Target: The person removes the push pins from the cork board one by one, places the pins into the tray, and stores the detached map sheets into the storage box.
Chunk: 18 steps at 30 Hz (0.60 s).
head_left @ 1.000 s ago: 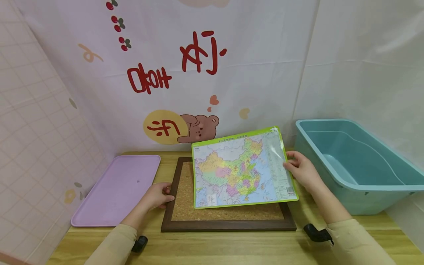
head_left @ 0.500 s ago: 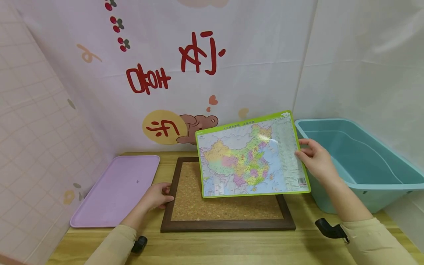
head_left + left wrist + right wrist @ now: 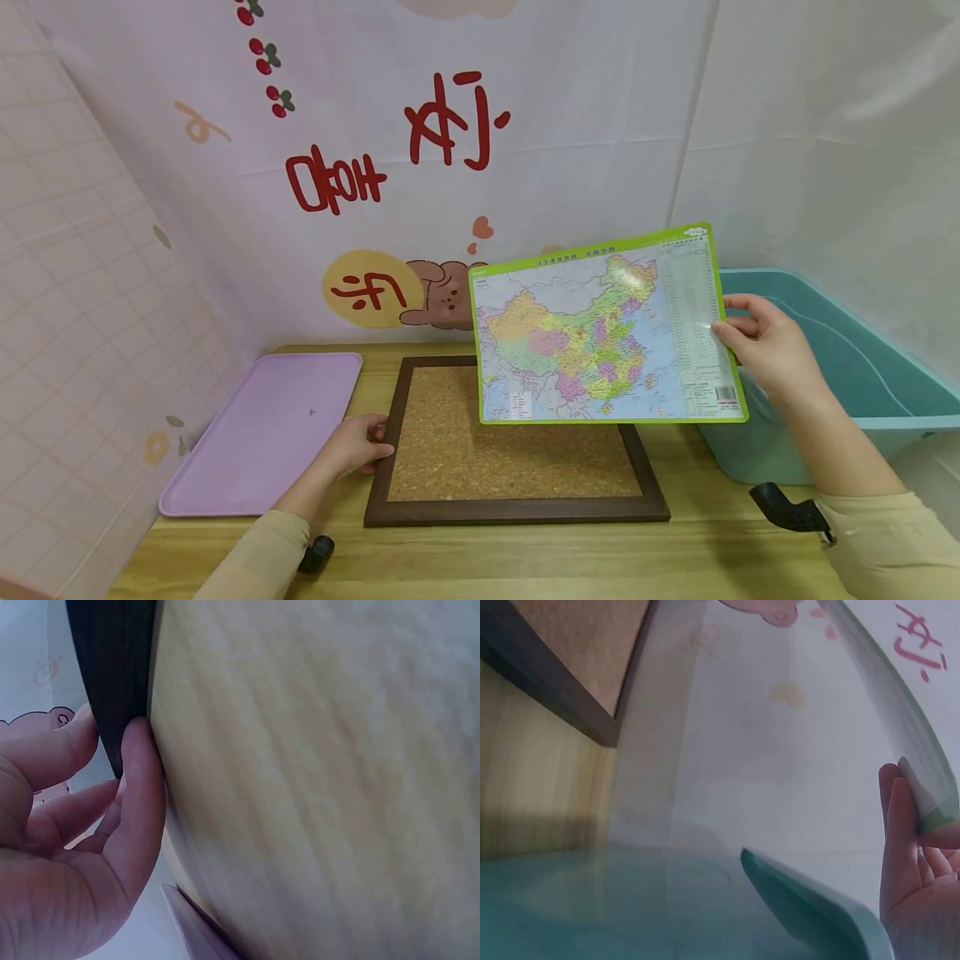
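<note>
A glossy map sheet (image 3: 570, 350) with a bright green border is lifted above the cork board, tilted so its right side is higher. My right hand (image 3: 776, 350) pinches its right edge between thumb and fingers; the right wrist view shows the sheet (image 3: 900, 712) nearly edge-on in that hand (image 3: 922, 870). Flat on the table lies a cork board (image 3: 517, 467) with a dark brown frame, its upper right part hidden behind the map. My left hand (image 3: 356, 446) holds the frame's left side, the thumb and fingers pinching the dark wood (image 3: 116, 667) in the left wrist view.
A lilac tray (image 3: 262, 442) lies on the wooden table (image 3: 525, 558) to the left. At the right stands a deep blue-green tub (image 3: 847, 358), partly behind my right hand and the map. A printed cloth (image 3: 585, 125) hangs behind the table.
My right hand has carried the map up and to the right, off the cork board, uncovering more of the cork. The left hand has stayed on the frame.
</note>
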Each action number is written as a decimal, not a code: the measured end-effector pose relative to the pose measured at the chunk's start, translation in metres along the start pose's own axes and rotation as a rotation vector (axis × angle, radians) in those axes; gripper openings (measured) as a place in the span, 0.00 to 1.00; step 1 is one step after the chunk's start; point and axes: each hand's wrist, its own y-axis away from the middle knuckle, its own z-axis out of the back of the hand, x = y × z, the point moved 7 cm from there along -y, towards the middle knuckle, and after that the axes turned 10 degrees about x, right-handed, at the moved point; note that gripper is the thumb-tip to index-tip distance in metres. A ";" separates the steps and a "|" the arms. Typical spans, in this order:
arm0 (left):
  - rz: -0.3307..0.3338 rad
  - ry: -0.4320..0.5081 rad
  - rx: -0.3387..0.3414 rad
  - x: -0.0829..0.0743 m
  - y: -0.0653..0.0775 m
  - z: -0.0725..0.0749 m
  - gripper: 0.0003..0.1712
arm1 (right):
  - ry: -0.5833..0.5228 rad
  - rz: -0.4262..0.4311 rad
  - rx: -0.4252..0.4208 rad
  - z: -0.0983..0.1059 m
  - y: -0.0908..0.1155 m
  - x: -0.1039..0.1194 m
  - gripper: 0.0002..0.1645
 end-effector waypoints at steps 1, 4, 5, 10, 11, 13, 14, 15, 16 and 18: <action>-0.001 0.010 -0.004 0.007 0.001 -0.004 0.33 | -0.001 -0.001 0.000 0.000 -0.001 -0.001 0.27; -0.005 0.043 -0.015 0.030 0.002 -0.017 0.33 | -0.008 -0.008 -0.003 0.001 -0.003 -0.004 0.27; -0.008 0.054 -0.019 0.037 0.002 -0.022 0.33 | -0.011 -0.010 -0.003 0.001 -0.003 -0.004 0.27; -0.014 0.058 -0.021 0.037 0.001 -0.022 0.33 | -0.012 -0.027 -0.037 0.021 -0.004 -0.010 0.28; -0.015 0.058 -0.022 0.037 0.001 -0.022 0.33 | -0.010 -0.027 -0.041 0.025 -0.004 -0.012 0.28; -0.014 0.057 -0.022 0.037 0.001 -0.022 0.33 | -0.001 -0.033 -0.059 0.032 -0.003 -0.015 0.27; -0.013 0.057 -0.022 0.037 0.001 -0.022 0.33 | -0.002 -0.036 -0.065 0.035 -0.003 -0.016 0.27; -0.012 0.057 -0.021 0.037 0.001 -0.022 0.33 | 0.001 -0.040 -0.077 0.039 -0.003 -0.018 0.27; -0.010 0.056 -0.019 0.037 0.001 -0.022 0.33 | 0.006 -0.046 -0.092 0.042 -0.003 -0.020 0.26; -0.005 0.055 -0.017 0.037 0.001 -0.022 0.33 | 0.011 -0.052 -0.128 0.048 -0.002 -0.023 0.23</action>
